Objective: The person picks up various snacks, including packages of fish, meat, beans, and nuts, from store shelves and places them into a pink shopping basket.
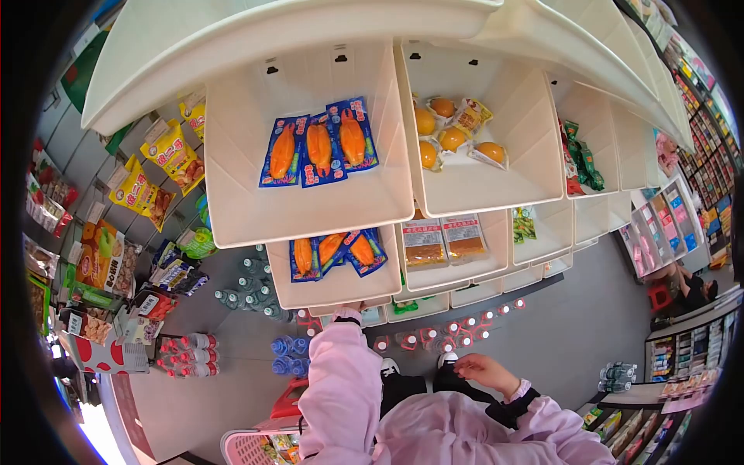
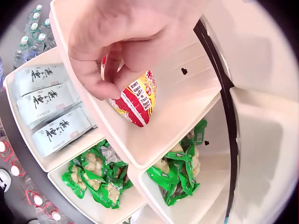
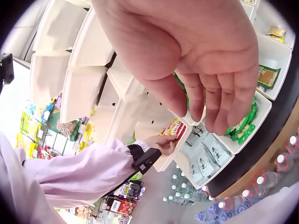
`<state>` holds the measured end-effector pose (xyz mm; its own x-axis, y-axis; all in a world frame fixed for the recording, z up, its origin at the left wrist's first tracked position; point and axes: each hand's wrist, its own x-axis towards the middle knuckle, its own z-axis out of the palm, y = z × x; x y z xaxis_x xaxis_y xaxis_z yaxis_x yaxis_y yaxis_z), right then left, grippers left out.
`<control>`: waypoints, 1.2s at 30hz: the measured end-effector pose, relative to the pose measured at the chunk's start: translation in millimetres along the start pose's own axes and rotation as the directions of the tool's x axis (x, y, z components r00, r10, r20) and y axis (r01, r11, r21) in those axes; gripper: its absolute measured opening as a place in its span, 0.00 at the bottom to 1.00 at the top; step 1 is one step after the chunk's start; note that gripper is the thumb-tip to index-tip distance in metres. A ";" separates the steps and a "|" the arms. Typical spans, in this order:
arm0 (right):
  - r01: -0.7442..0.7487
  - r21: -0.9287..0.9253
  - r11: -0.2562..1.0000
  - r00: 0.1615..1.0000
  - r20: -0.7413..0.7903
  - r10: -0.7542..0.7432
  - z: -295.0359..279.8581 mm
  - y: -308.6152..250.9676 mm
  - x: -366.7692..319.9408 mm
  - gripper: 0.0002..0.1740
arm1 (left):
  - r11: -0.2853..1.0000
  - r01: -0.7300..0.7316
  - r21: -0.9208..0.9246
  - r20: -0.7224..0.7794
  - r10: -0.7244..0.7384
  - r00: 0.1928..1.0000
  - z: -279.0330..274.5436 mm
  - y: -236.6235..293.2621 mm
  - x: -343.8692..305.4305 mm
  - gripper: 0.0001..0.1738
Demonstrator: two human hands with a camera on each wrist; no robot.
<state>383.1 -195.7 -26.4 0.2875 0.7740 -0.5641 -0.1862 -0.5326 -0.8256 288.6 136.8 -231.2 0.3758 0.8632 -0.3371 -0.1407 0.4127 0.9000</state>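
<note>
My left hand (image 2: 112, 74) pinches a red and yellow snack packet (image 2: 136, 99) between thumb and fingers, low inside a white shelf bin (image 2: 187, 112). The right wrist view shows the same left hand (image 3: 162, 143) holding the packet (image 3: 173, 127) at the bin's edge. In the head view only the pink left sleeve (image 1: 345, 341) shows, reaching up under the lower bins; the hand itself is hidden. My right hand (image 1: 482, 369) hangs low in front of me. Its fingers (image 3: 219, 107) are relaxed and hold nothing.
White bins hold blue packets of orange snacks (image 1: 318, 147), round orange packs (image 1: 449, 128), green packets (image 2: 98, 179) and white packets (image 2: 49, 107). Water bottles (image 1: 256, 294) stand on the floor below. Snack bags (image 1: 167, 155) hang at the left; a red basket (image 1: 256, 446) sits by my side.
</note>
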 end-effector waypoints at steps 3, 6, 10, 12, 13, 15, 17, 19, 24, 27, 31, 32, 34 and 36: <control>0.009 -0.071 0.997 1.000 0.018 -0.008 3.6 -1.2 -2.7 0.13 | 0.991 -0.043 0.128 0.016 0.041 0.999 1.6 1.7 3.6 0.11; 0.040 -0.106 0.994 0.998 0.051 -0.035 4.2 -0.4 -4.6 0.13 | 0.922 -0.121 0.368 0.050 0.110 0.993 4.7 15.6 2.6 0.11; 0.078 -0.108 0.991 0.995 0.074 -0.070 4.0 11.0 4.8 0.13 | 0.780 -0.200 0.592 0.121 0.159 0.980 -4.2 48.5 -31.1 0.11; 0.105 -0.173 0.979 0.991 0.098 -0.089 2.9 13.0 12.2 0.13 | 0.785 -0.247 0.568 0.151 0.195 0.969 -10.4 71.1 -65.6 0.11; 0.119 -0.202 0.972 0.989 0.111 -0.098 2.7 14.2 16.8 0.14 | 0.726 -0.335 0.600 0.165 0.298 0.940 -20.2 68.2 -81.5 0.10; 0.174 -0.169 0.970 0.978 0.147 -0.150 5.9 10.1 25.6 0.14 | 0.811 -0.364 0.459 0.196 0.307 0.931 -21.4 94.3 -122.9 0.08; 0.189 -0.191 0.963 0.972 0.178 -0.156 9.5 7.0 35.2 0.13 | 0.939 -0.125 0.319 0.165 0.075 0.983 -21.4 118.9 -157.4 0.06; 0.263 -0.158 0.952 0.955 0.180 -0.234 16.2 -6.3 38.7 0.12 | 0.963 -0.070 0.260 0.214 0.013 0.977 -20.3 135.0 -183.5 0.05; 0.367 -0.212 0.906 0.930 0.101 -0.354 25.3 -18.6 65.0 0.19 | 0.988 -0.125 0.095 0.204 0.104 0.973 -22.5 167.5 -230.5 0.05; 0.418 -0.333 0.845 0.905 0.077 -0.417 42.6 -46.4 71.5 0.36 | 0.989 -0.141 0.049 0.222 0.127 0.967 -31.9 182.5 -254.8 0.05; 0.668 -0.479 0.570 0.725 0.246 -0.643 80.4 -83.6 84.0 0.45 | 0.960 -0.188 -0.209 0.213 0.233 0.949 -31.9 217.1 -295.0 0.05; 0.681 -0.474 0.558 0.716 0.273 -0.642 92.4 -90.5 85.4 0.45 | 0.960 -0.180 -0.214 0.214 0.226 0.950 -33.8 225.3 -306.1 0.05; 0.742 -0.379 0.553 0.670 0.392 -0.630 111.7 -89.0 97.8 0.42 | 0.939 -0.207 -0.274 0.188 0.263 0.946 -40.0 231.6 -326.7 0.05; 0.708 -0.174 0.685 0.659 0.511 -0.552 133.1 -86.7 95.9 0.38 | 0.928 -0.238 -0.286 0.127 0.283 0.951 -47.6 236.2 -348.9 0.06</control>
<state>301.8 -29.7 -10.1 -0.1875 0.9791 0.0790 0.2391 0.1235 -0.9631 80.6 -53.0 85.8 0.4333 0.9007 -0.0304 -0.4826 0.2604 0.8363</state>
